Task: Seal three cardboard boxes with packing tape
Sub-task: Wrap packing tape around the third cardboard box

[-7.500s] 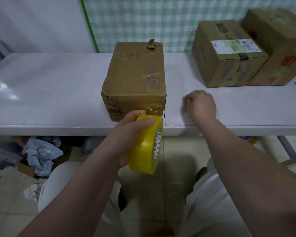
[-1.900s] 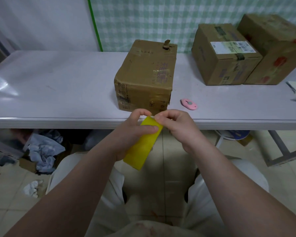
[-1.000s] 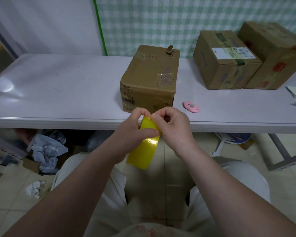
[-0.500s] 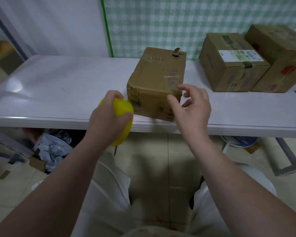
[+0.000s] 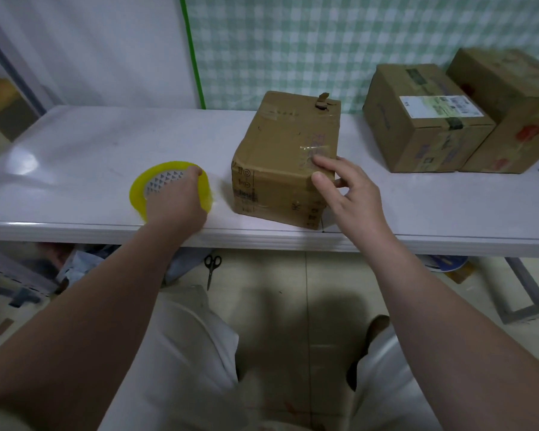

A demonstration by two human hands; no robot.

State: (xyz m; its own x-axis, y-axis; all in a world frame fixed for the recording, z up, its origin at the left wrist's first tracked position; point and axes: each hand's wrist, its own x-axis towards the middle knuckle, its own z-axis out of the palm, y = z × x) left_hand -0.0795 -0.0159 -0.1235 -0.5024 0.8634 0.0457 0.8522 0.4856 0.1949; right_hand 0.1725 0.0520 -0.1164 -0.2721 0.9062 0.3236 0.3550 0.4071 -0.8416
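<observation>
- Two hands out: left hand (image 5: 175,199) grips the tape roll (image 5: 136,194), flat on the table (image 5: 75,147) beside the box (image 5: 277,157).
- Right hand (image 5: 353,194), fingers relaxed, seemingly touches that box's near right corner.

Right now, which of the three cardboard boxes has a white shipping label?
The middle cardboard box, beside the rightmost box. The nearest box, by the right hand, and the rightmost one show no white label.

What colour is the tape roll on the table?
The tape roll is yellow, its core white with grey triangles; head view.
</observation>
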